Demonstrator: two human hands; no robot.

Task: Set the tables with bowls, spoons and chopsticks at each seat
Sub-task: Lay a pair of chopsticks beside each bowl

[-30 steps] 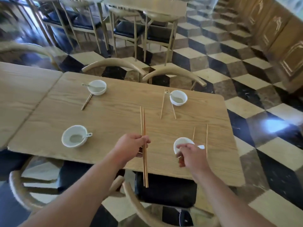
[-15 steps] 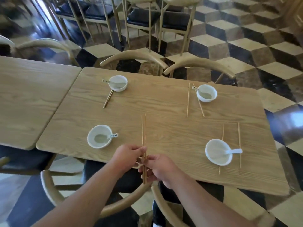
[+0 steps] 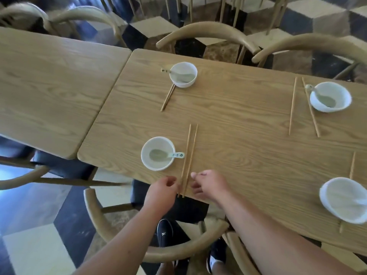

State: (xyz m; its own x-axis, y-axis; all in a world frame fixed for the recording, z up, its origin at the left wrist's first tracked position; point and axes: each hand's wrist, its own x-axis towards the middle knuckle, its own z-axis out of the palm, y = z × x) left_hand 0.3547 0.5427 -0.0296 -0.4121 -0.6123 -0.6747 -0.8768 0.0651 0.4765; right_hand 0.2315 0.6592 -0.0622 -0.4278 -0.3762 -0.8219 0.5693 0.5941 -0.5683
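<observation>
bowl (image 3: 158, 153) with spoon sat near the surface (image 3: 238, 120) edge | left hand (image 3: 161, 192) loosely open, touching chopsticks (image 3: 188, 159) just right of bowl | right hand (image 3: 208, 185) open, empty beside them | tip: square ends, keep parallel

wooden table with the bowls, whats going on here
A person is setting this wooden table for a meal. Four white bowls sit at the seats, at least three with a spoon in them, and chopsticks beside each. Both hands are at the near edge by the near-left bowl: the left hand and right hand flank a pair of chopsticks lying just right of that bowl, fingers loose, not gripping it.
</observation>
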